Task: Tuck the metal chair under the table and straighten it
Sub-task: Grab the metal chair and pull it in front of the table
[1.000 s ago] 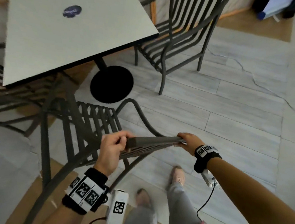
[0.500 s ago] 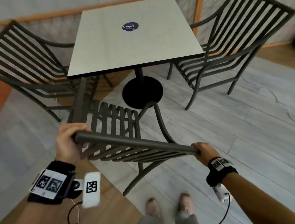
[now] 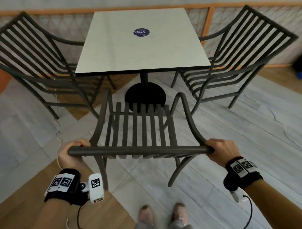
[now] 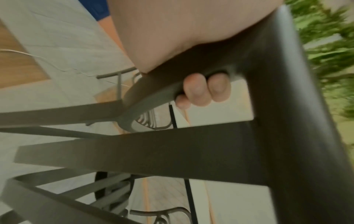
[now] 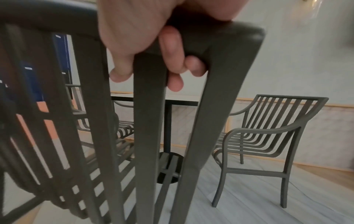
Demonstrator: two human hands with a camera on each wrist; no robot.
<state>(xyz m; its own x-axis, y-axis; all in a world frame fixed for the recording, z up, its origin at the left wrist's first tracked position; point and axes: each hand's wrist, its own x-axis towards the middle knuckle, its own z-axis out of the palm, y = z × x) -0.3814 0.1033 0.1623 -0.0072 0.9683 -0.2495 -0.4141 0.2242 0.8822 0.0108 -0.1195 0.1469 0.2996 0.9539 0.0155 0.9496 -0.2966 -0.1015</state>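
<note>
The dark grey slatted metal chair (image 3: 141, 130) stands on the floor facing the square white-topped pedestal table (image 3: 143, 47), its seat front near the black round base (image 3: 145, 95) and not yet under the top. The left hand (image 3: 72, 152) wraps the left end of the chair's top rail (image 3: 140, 150), fingers (image 4: 199, 89) curled beneath. The right hand (image 3: 222, 149) grips the right end, fingers (image 5: 172, 50) hooked around.

2 spare chairs (image 3: 34, 54) (image 3: 241, 54) flank sides, sticker (image 3: 141, 32) centre
</note>
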